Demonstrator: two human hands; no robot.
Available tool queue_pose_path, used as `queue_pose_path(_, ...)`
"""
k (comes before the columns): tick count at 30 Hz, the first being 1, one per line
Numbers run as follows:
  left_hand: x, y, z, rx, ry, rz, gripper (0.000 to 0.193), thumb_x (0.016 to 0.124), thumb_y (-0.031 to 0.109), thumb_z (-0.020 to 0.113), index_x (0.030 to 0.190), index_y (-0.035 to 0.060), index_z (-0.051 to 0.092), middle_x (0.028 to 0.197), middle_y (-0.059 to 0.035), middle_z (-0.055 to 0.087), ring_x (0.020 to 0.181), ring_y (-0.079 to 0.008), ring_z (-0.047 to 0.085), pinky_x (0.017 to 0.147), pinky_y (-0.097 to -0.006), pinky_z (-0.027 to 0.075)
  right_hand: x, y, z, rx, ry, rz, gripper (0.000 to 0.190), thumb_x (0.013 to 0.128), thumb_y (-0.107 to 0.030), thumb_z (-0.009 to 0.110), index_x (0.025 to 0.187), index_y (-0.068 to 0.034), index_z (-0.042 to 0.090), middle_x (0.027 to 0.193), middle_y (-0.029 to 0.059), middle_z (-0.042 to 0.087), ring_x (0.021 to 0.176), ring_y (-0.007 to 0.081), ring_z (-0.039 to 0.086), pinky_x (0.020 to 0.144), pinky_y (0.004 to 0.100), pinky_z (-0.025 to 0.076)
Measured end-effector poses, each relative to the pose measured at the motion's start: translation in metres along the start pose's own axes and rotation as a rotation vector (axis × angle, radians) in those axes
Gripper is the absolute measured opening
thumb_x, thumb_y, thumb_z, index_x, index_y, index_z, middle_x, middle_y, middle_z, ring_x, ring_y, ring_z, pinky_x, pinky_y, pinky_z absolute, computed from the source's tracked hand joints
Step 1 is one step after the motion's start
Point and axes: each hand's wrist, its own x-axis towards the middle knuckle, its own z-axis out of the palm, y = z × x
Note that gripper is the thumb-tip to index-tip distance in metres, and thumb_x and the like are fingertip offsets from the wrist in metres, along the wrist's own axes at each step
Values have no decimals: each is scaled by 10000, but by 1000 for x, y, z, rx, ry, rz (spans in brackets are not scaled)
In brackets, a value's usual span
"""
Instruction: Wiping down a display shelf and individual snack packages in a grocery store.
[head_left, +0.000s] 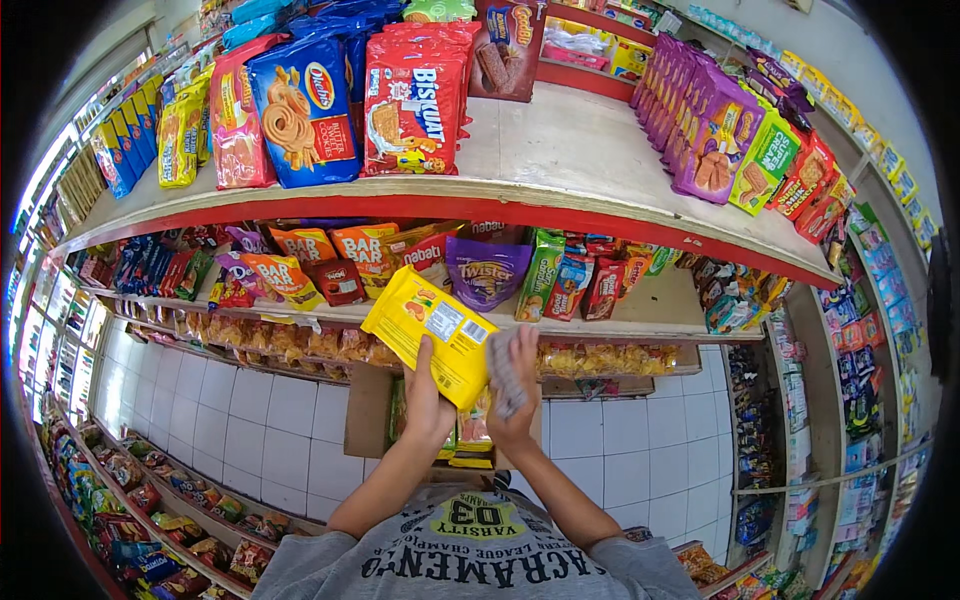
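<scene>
My left hand (429, 397) grips a yellow snack packet (431, 337) by its lower edge, with the thumb on the face that bears print and a barcode. In my right hand (523, 390) is a crumpled grey cloth (506, 371), close beside the packet's right end; I cannot tell whether the two touch. Below both hands an open cardboard box (367, 412) holds several yellow and green packets (472, 427), partly hidden by my hands and forearms.
Ahead, a wooden shelf with a red edge (450, 206) bears a red Biskuat pack (412, 105), a blue cookie pack (304, 112) and purple packs (712, 142) at right. A lower shelf (637, 300) carries pouches such as a purple Twister bag (487, 271). Snack racks (142, 510) stand at lower left.
</scene>
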Motion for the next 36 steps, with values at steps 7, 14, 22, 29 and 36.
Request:
queue_pose_path(7, 13, 28, -15, -34, 40, -79, 478, 932, 302, 528, 1317, 83, 346, 1229, -95, 495, 1096, -231, 541, 884, -390, 494, -63, -22, 9, 165, -333, 29, 498, 859, -49, 534, 1336, 12, 408, 1396, 228, 368, 1335, 337, 307, 1087, 444, 235)
queue_pose_path(14, -12, 37, -16, 72, -144, -92, 495, 903, 176, 577, 1320, 76, 331, 1253, -96, 478, 1105, -200, 527, 899, -353, 477, -60, 40, -43, 750, 361, 1132, 438, 939, -275, 504, 1292, -29, 424, 1140, 129, 595, 850, 197, 647, 553, 297, 521)
queue_pose_path(22, -13, 9, -16, 612, -434, 167, 786, 852, 93, 613, 1410, 46, 61, 1337, -116, 363, 1175, -192, 416, 977, -329, 369, 4, 1, -50, 1299, -41, 975, 511, 975, -355, 379, 1360, -20, 358, 1338, 117, 462, 1207, 228, 475, 1004, 368, 382)
queue_pose_path(29, -3, 7, -17, 697, -499, 259, 648, 920, 113, 483, 1450, 39, 119, 1388, -132, 350, 1269, -204, 363, 1049, -321, 294, -6, -20, -24, 943, 68, 889, 453, 979, -267, 419, 1340, 3, 382, 1312, 91, 480, 1162, 183, 495, 985, 312, 378)
queue_pose_path(36, -2, 20, -36, 14, -500, -285, 604, 936, 494, 360, 1338, 44, 387, 1305, -112, 460, 1172, -229, 470, 1030, -353, 340, -15, -59, -1, 197, -353, -11, 497, 898, -114, 489, 1360, 18, 363, 1435, 171, 329, 1339, 337, 290, 1086, 428, 226)
